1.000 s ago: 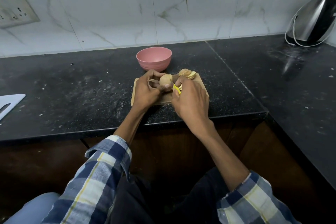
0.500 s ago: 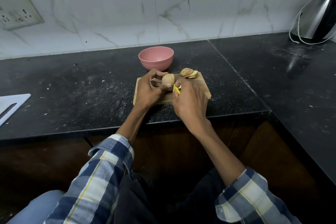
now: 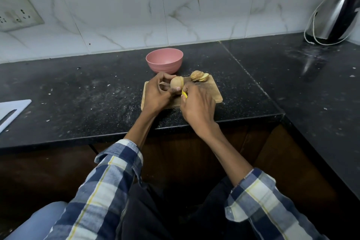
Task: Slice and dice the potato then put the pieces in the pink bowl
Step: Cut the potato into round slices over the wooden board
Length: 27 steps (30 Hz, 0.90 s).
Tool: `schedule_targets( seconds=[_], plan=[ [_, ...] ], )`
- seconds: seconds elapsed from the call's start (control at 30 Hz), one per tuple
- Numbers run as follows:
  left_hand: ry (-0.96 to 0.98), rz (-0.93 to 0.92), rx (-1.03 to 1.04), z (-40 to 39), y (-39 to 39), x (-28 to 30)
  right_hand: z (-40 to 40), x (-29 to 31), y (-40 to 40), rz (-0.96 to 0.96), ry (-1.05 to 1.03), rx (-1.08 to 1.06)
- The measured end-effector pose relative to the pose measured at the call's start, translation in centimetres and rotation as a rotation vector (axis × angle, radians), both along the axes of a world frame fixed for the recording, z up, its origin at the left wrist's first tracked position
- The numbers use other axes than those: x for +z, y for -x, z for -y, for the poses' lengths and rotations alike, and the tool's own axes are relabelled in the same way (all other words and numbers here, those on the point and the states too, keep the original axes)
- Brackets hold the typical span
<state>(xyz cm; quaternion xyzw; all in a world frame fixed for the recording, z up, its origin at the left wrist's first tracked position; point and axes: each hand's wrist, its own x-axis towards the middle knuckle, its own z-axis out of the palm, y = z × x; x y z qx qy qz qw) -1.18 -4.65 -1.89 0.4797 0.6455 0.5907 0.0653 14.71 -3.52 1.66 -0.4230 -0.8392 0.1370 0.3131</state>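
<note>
A small wooden cutting board (image 3: 214, 91) lies on the black counter. On it my left hand (image 3: 157, 93) grips the uncut part of the potato (image 3: 176, 84) between thumb and fingers. My right hand (image 3: 196, 103) holds a yellow-handled knife (image 3: 184, 94) against the potato's right side; the blade is hidden by my fingers. A pile of cut potato slices (image 3: 198, 76) sits at the board's far right corner. The pink bowl (image 3: 164, 60) stands just behind the board, with no potato visible in it.
A steel kettle (image 3: 335, 15) with a white cord stands at the back right. A white board (image 3: 11, 111) lies at the left edge. A wall socket (image 3: 15, 15) is at the upper left. The counter edge (image 3: 214, 122) runs just below my wrists.
Both hands stay on the potato and knife in nearly the same pose; only the camera view has shifted slightly.
</note>
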Motion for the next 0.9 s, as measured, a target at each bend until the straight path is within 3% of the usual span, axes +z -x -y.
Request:
schedule_targets(
  seconds=[0.9],
  plan=[
    [0.020, -0.002, 0.107, -0.4, -0.1, -0.5, 2.0, -0.1, -3.4, 0.084, -0.029, 0.012]
  ],
)
